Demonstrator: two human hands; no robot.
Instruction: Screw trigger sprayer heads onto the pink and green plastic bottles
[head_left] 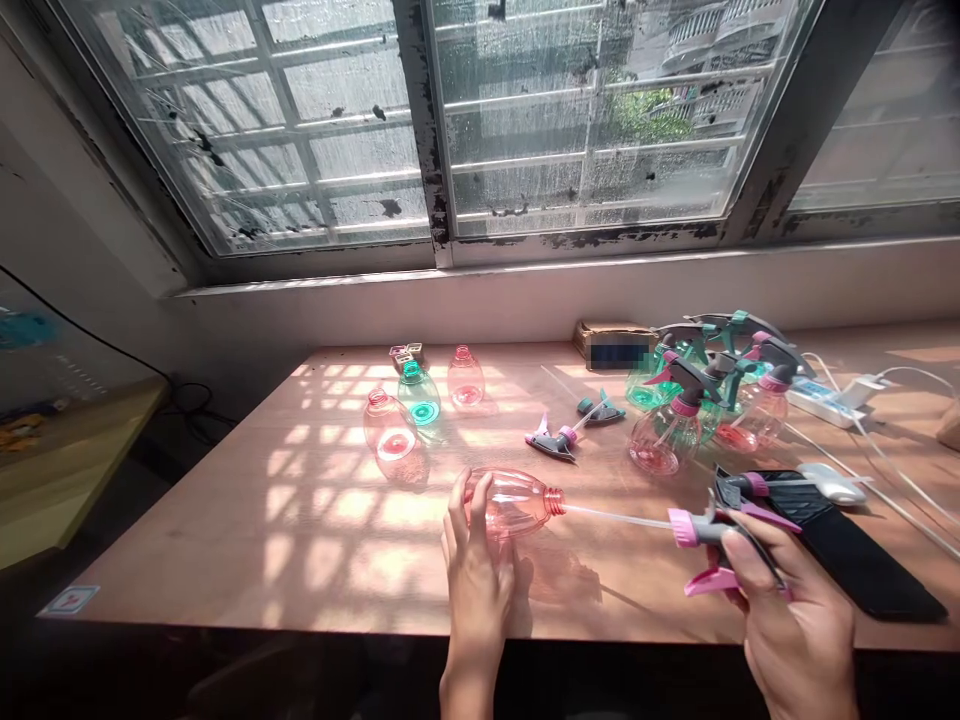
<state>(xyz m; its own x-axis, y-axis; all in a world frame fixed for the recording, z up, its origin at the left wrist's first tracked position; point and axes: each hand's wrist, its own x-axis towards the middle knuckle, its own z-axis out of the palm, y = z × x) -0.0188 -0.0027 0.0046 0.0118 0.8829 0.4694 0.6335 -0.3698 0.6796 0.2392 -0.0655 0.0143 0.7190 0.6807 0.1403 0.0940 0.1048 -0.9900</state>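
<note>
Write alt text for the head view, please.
The left hand holds a pink bottle sideways; the right hand holds a spray head, its tube at the bottle's mouth. Other bottles and spray heads sit on a table below a window.

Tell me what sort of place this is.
Probably an indoor workspace, perhaps a small workshop: a table stands by a window, with spray bottles grouped toward its right side.

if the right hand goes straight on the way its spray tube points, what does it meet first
Likely the pink bottle in the left hand: the tube in the right hand lines up with its neck and appears to reach it, though depth is unclear.
</note>
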